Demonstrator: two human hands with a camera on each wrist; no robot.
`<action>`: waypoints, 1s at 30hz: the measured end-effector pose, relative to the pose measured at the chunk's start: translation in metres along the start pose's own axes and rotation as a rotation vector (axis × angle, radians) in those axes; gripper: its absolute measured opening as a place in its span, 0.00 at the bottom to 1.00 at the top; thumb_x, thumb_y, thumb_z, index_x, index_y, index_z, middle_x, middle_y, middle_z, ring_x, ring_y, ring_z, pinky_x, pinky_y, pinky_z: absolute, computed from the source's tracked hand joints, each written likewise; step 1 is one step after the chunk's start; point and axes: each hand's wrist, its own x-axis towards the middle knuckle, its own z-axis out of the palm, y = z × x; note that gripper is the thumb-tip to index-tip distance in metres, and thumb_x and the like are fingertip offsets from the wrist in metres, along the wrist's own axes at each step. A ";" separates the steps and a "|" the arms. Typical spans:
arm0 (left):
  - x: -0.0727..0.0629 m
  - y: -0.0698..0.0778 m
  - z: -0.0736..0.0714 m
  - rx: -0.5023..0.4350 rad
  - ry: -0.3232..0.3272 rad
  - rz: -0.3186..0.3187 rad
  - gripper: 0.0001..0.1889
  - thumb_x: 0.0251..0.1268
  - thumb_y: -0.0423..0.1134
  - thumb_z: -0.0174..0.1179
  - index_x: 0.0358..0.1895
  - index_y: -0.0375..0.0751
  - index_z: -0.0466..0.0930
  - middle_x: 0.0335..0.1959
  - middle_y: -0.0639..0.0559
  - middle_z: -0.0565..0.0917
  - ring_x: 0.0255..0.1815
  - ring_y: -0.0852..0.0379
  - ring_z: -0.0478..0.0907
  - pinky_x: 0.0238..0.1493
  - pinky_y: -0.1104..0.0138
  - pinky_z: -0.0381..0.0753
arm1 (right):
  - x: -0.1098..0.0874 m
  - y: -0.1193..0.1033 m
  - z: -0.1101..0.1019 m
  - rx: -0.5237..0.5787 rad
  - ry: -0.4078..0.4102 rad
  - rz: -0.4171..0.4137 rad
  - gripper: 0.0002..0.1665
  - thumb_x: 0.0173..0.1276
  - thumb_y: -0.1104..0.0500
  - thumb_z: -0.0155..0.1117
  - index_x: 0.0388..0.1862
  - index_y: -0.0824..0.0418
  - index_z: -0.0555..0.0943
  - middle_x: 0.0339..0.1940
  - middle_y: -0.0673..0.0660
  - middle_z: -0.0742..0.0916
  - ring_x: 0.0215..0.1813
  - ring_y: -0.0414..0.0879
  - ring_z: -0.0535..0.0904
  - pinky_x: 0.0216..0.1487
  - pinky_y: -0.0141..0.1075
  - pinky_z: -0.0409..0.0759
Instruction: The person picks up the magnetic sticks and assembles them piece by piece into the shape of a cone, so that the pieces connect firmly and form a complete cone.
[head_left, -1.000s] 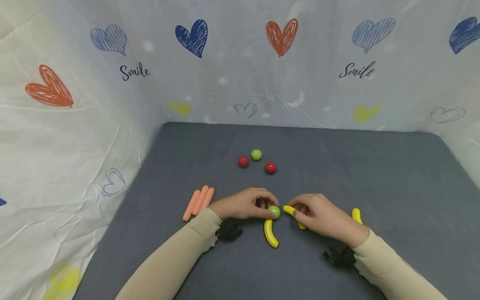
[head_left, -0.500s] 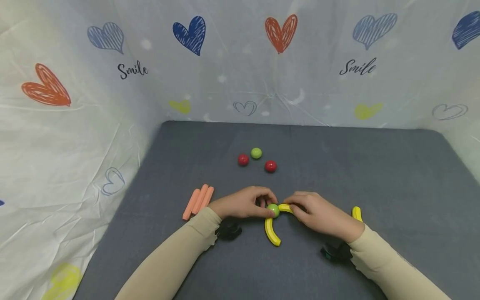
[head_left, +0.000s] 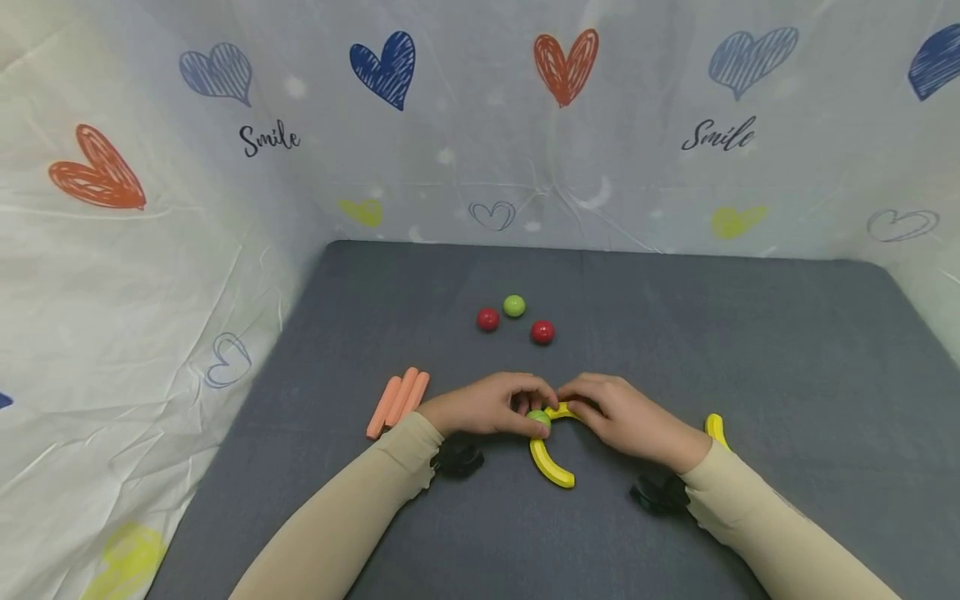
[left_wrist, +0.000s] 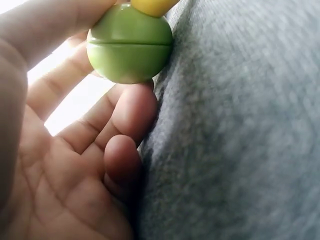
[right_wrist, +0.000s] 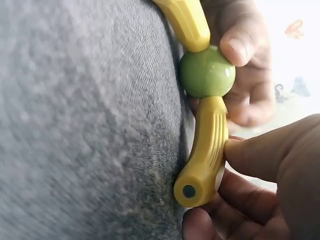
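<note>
Pinching green ball (left_wrist: 130, 50) on grey tabletop (head_left: 712, 333) was left hand (head_left: 491, 407). Right hand (head_left: 632, 417) held curved yellow rod (right_wrist: 211, 135) whose end touched ball. Second yellow rod (head_left: 551, 465) touched ball's near side. Pink sticks (head_left: 400, 402) lay left, red balls (head_left: 542, 332) beyond.

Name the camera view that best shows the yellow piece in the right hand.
Right wrist: the yellow piece shows end to end, ridges clear. In the head view, the right hand partly hides it; the left wrist view shows only a yellow end, possibly another piece's.
</note>
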 end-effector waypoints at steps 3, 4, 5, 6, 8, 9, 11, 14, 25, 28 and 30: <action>0.000 -0.001 0.000 0.024 -0.014 0.019 0.15 0.71 0.43 0.71 0.58 0.47 0.87 0.39 0.56 0.80 0.35 0.61 0.76 0.40 0.70 0.77 | 0.004 0.003 -0.001 0.004 -0.003 -0.003 0.13 0.80 0.65 0.61 0.56 0.54 0.87 0.49 0.46 0.88 0.49 0.39 0.83 0.50 0.40 0.84; 0.000 -0.001 0.000 0.032 -0.018 0.024 0.15 0.71 0.43 0.71 0.57 0.47 0.88 0.39 0.56 0.80 0.35 0.61 0.76 0.40 0.70 0.77 | 0.006 0.003 -0.001 0.001 -0.003 -0.001 0.13 0.80 0.64 0.61 0.56 0.54 0.88 0.49 0.46 0.88 0.49 0.39 0.83 0.50 0.40 0.84; 0.000 -0.001 -0.001 0.035 -0.022 0.027 0.14 0.71 0.43 0.71 0.57 0.47 0.89 0.39 0.57 0.80 0.35 0.61 0.76 0.40 0.70 0.77 | 0.009 0.004 -0.002 0.000 -0.001 0.002 0.13 0.80 0.64 0.61 0.56 0.55 0.88 0.49 0.47 0.89 0.48 0.39 0.83 0.49 0.40 0.84; -0.001 -0.001 -0.001 0.039 -0.026 0.028 0.14 0.71 0.43 0.71 0.56 0.47 0.89 0.39 0.57 0.81 0.35 0.61 0.76 0.40 0.70 0.77 | 0.012 0.005 -0.004 -0.005 0.004 0.004 0.13 0.80 0.65 0.61 0.56 0.57 0.88 0.48 0.48 0.89 0.47 0.39 0.83 0.49 0.40 0.84; -0.001 0.000 -0.001 0.033 -0.031 0.026 0.14 0.71 0.43 0.71 0.56 0.47 0.90 0.39 0.57 0.81 0.35 0.61 0.76 0.40 0.70 0.77 | 0.020 0.005 -0.008 -0.026 0.026 0.015 0.12 0.80 0.65 0.61 0.55 0.59 0.88 0.49 0.51 0.89 0.46 0.39 0.82 0.48 0.40 0.83; -0.002 0.000 -0.001 0.030 -0.033 0.023 0.13 0.71 0.43 0.71 0.55 0.47 0.90 0.39 0.57 0.80 0.35 0.61 0.76 0.40 0.70 0.77 | 0.025 0.005 -0.010 -0.041 0.038 0.023 0.13 0.80 0.65 0.60 0.55 0.60 0.88 0.49 0.52 0.88 0.44 0.40 0.82 0.47 0.41 0.83; -0.002 -0.001 -0.001 0.024 -0.034 0.016 0.13 0.71 0.43 0.71 0.56 0.47 0.90 0.39 0.56 0.80 0.35 0.61 0.76 0.40 0.70 0.77 | 0.036 0.004 -0.015 -0.080 0.062 0.043 0.14 0.79 0.67 0.59 0.56 0.61 0.87 0.51 0.54 0.87 0.43 0.43 0.81 0.45 0.42 0.81; -0.003 -0.001 -0.002 0.012 -0.035 0.006 0.14 0.72 0.43 0.70 0.56 0.47 0.90 0.39 0.55 0.80 0.35 0.59 0.75 0.40 0.70 0.76 | 0.054 0.005 -0.021 -0.158 0.081 0.072 0.16 0.78 0.67 0.58 0.57 0.61 0.87 0.55 0.57 0.85 0.43 0.46 0.80 0.43 0.42 0.80; -0.004 -0.002 -0.003 0.003 -0.028 0.013 0.13 0.71 0.42 0.71 0.56 0.47 0.90 0.38 0.56 0.80 0.35 0.60 0.75 0.40 0.70 0.76 | 0.097 0.016 -0.026 -0.222 -0.010 0.148 0.21 0.79 0.60 0.62 0.68 0.60 0.82 0.59 0.60 0.82 0.51 0.53 0.83 0.48 0.48 0.82; -0.004 -0.001 -0.004 0.009 -0.029 0.012 0.13 0.71 0.42 0.71 0.55 0.47 0.90 0.38 0.56 0.80 0.35 0.60 0.75 0.40 0.71 0.76 | 0.097 0.018 -0.025 -0.211 -0.034 0.143 0.20 0.79 0.60 0.62 0.67 0.62 0.83 0.59 0.61 0.84 0.58 0.56 0.83 0.56 0.53 0.82; -0.005 -0.001 -0.004 0.019 -0.037 0.008 0.13 0.71 0.42 0.71 0.55 0.47 0.90 0.38 0.57 0.80 0.35 0.61 0.75 0.40 0.71 0.76 | 0.094 0.019 -0.024 -0.197 -0.039 0.144 0.20 0.79 0.61 0.63 0.66 0.63 0.83 0.58 0.62 0.85 0.59 0.57 0.82 0.59 0.54 0.81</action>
